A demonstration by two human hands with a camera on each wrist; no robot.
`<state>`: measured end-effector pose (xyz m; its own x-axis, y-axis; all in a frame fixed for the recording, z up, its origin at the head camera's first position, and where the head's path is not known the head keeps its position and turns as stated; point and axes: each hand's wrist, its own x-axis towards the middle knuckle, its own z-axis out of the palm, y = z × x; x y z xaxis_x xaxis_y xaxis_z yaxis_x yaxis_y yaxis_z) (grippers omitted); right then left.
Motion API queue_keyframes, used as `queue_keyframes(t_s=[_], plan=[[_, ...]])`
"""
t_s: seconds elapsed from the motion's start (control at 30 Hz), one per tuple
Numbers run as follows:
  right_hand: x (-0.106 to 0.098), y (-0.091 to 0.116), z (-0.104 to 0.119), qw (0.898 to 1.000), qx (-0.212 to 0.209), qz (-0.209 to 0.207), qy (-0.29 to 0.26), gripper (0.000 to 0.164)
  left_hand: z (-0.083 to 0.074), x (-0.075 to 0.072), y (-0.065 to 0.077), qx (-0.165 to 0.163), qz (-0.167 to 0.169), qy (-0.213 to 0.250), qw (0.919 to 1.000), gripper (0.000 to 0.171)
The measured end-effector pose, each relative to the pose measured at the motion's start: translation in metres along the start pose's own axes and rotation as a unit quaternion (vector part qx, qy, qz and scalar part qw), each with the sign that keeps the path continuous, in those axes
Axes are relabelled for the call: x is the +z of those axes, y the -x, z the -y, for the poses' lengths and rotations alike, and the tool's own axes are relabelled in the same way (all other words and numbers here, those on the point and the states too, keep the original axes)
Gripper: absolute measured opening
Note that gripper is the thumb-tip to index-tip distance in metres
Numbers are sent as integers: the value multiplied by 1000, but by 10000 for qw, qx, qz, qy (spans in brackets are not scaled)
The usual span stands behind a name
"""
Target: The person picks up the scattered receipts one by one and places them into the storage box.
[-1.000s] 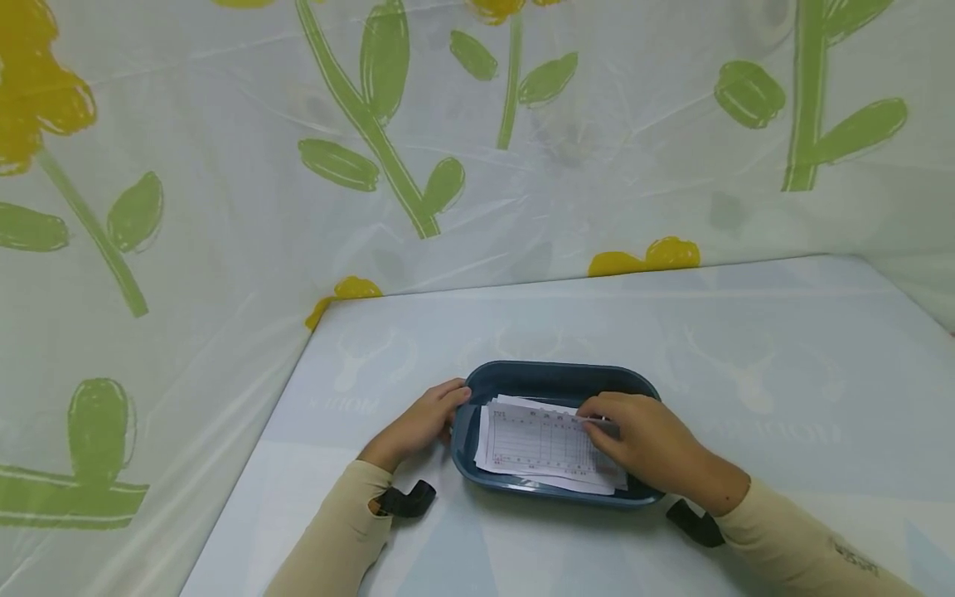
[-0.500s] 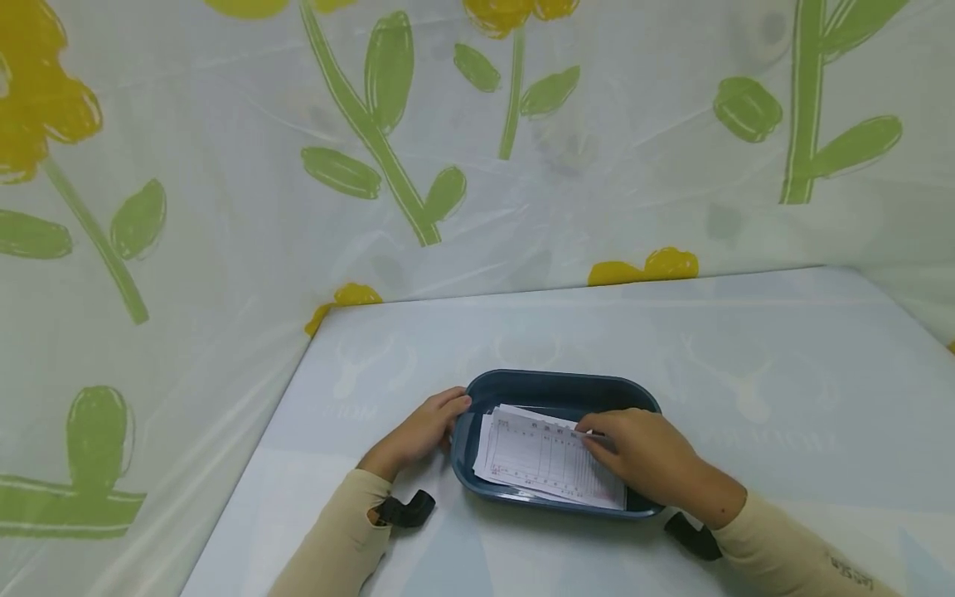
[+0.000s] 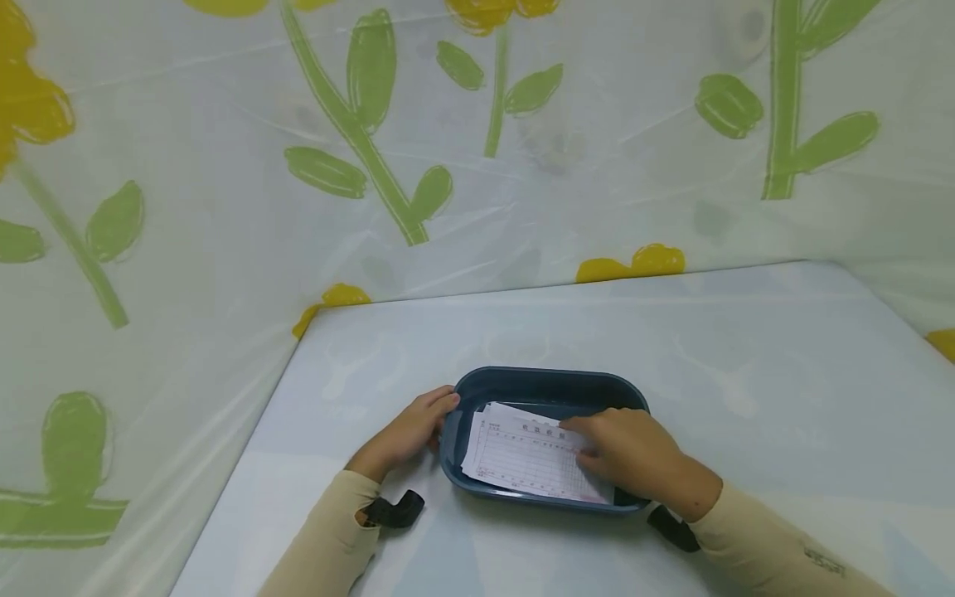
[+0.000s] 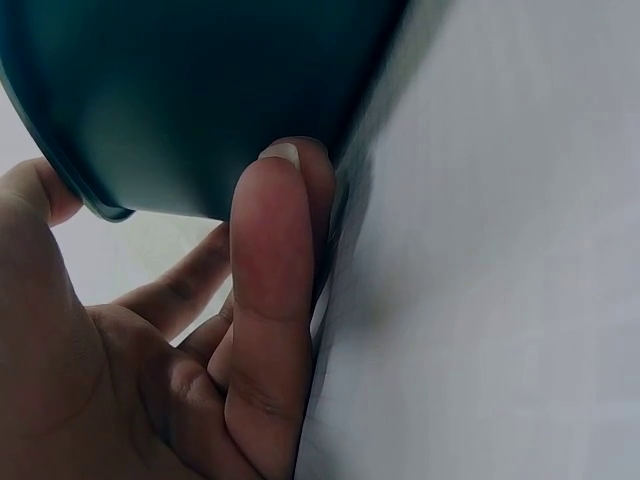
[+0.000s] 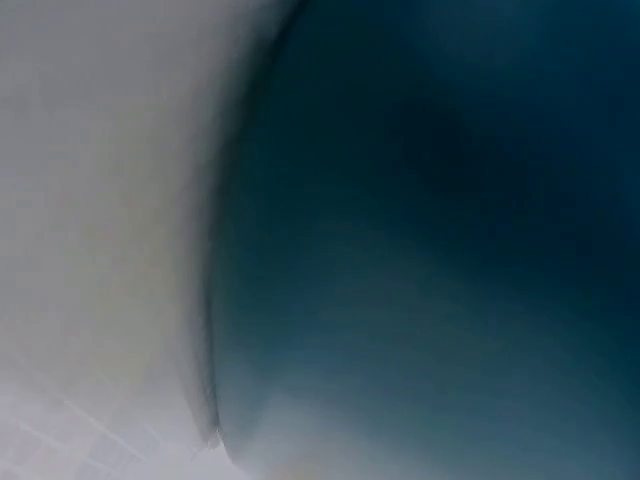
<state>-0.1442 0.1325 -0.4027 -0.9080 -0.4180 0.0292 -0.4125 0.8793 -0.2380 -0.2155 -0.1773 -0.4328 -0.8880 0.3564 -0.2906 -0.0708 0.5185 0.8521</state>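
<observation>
A dark blue oval-cornered plastic tray (image 3: 552, 380) stands on the table, holding a stack of printed paper forms (image 3: 522, 456). My left hand (image 3: 406, 433) holds the tray's left end. In the left wrist view a digit touches the rim while other fingers (image 4: 270, 240) lie against the outer wall of the tray (image 4: 200, 90). Inside the tray, my right hand (image 3: 634, 452) rests at the right side of the forms, index finger and thumb apart on the top sheet. Its remaining fingers are hidden. Only the blurred tray wall (image 5: 400, 250) fills most of the right wrist view.
The pale table (image 3: 388, 348) carries a faint printed pattern. A white curtain (image 3: 224, 207) with green leaves and yellow flowers hangs along its back and left edges. Black wrist mounts (image 3: 398, 509) sit low beside the tray's ends.
The top form, raised at its upper edge and pinched by the right hand earlier, now lies flat on the stack. The right finger and thumb have spread. The left hand keeps its place on the tray.
</observation>
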Motion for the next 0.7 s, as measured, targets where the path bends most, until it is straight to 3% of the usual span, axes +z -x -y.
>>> queue_keyframes(t_s=[0.2, 0.33, 0.5, 0.7], plan=[[0, -3, 4, 9995, 144, 191, 202, 57, 2, -1, 1, 65, 36, 54, 10000, 58], [2, -4, 4, 9986, -32, 100, 510, 66, 2, -1, 2, 97, 114, 69, 9999, 58], [3, -2, 2, 9961, -286, -117, 825, 58, 1, 0, 1, 103, 175, 55, 9998, 56], [2, -2, 1, 9962, -361, -229, 761, 51, -1, -3, 1, 139, 201, 37, 9997, 54]])
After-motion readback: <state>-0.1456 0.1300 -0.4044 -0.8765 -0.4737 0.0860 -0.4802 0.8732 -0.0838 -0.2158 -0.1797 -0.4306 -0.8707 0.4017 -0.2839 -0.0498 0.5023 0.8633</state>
